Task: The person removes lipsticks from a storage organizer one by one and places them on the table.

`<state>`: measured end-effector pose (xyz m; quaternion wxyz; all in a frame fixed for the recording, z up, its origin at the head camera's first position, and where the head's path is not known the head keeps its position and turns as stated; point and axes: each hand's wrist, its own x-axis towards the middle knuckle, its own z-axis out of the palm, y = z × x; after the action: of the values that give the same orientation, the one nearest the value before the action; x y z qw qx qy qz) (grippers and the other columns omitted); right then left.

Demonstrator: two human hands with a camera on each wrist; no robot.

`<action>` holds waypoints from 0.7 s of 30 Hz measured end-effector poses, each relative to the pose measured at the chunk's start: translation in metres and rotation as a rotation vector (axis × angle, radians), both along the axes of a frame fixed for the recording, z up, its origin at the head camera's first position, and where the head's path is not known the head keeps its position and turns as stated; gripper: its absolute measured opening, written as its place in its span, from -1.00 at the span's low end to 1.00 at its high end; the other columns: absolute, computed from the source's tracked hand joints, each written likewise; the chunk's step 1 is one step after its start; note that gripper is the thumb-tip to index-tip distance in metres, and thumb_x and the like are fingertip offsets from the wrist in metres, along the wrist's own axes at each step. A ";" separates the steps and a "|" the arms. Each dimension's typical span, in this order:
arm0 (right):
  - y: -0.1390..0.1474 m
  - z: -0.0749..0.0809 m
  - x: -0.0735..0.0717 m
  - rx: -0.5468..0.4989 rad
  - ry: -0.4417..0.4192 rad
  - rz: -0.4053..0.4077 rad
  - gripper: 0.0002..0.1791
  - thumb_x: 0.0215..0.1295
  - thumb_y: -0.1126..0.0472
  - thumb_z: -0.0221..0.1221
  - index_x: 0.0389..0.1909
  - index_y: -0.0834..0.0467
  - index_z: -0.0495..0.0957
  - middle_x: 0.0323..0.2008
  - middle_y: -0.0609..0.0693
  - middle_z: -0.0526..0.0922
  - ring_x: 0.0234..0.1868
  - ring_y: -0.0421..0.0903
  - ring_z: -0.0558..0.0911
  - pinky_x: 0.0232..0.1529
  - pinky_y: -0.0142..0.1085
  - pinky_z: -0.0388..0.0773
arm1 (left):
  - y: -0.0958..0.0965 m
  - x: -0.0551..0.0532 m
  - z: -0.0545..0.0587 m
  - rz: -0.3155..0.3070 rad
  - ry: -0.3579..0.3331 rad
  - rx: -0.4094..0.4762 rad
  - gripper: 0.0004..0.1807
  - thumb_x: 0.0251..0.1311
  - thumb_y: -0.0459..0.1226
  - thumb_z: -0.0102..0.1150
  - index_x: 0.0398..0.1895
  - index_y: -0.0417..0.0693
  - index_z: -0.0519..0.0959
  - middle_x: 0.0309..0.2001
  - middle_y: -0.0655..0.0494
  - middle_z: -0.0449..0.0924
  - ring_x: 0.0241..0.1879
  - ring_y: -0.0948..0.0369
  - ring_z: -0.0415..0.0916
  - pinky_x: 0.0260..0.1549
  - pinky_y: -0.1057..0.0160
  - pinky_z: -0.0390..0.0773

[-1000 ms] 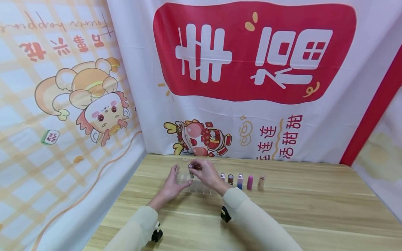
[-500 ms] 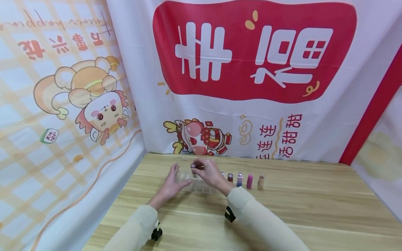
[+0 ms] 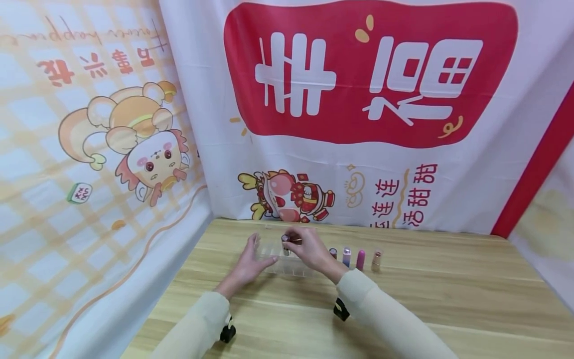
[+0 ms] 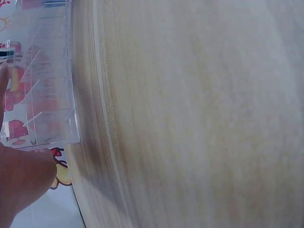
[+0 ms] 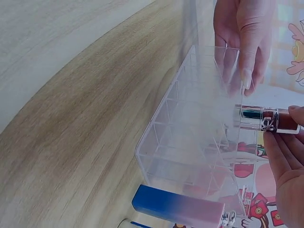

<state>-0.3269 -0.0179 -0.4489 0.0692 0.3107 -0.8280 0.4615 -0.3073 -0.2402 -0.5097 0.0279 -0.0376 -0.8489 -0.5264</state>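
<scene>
A clear plastic lipstick organizer [image 3: 289,269], divided into several compartments, stands on the wooden table. My left hand [image 3: 248,262] grips its left end, the thumb along the near side and the other fingers round the end. In the right wrist view my right hand [image 5: 290,183] pinches a lipstick tube [image 5: 268,118] by its dark reddish-brown cap. The tube's clear and dark green end points down at the organizer's open top; whether it touches a compartment cannot be told. Close to the organizer's right end stands a blue-to-pink lipstick [image 5: 178,206].
Right of the organizer several lipsticks stand in a row: a dark-capped one [image 3: 333,253], a blue and pink one [image 3: 347,256], a magenta one [image 3: 360,260] and a rose-gold one [image 3: 376,261]. My right forearm hides part of the row. A printed cloth [image 3: 358,154] hangs behind the table.
My right hand has shifted slightly right along the organizer with the lipstick still pinched. A silver-topped lipstick seen earlier is now hidden behind that hand. The left hand keeps its hold.
</scene>
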 end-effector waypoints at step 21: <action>0.018 0.006 0.012 0.009 -0.006 -0.012 -0.80 0.34 0.28 0.35 -0.05 0.13 0.67 -0.14 -0.03 0.76 -0.14 -0.19 0.75 -0.09 -0.41 0.72 | 0.003 -0.002 0.000 -0.003 0.002 0.007 0.20 0.14 -0.07 0.50 0.65 0.01 -0.16 0.65 -0.13 -0.12 0.59 -0.13 -0.06 0.53 -0.19 -0.01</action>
<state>-0.3148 0.0005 -0.4428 0.0682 0.3046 -0.8322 0.4582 -0.3092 -0.2374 -0.5098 0.0282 -0.0393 -0.8471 -0.5293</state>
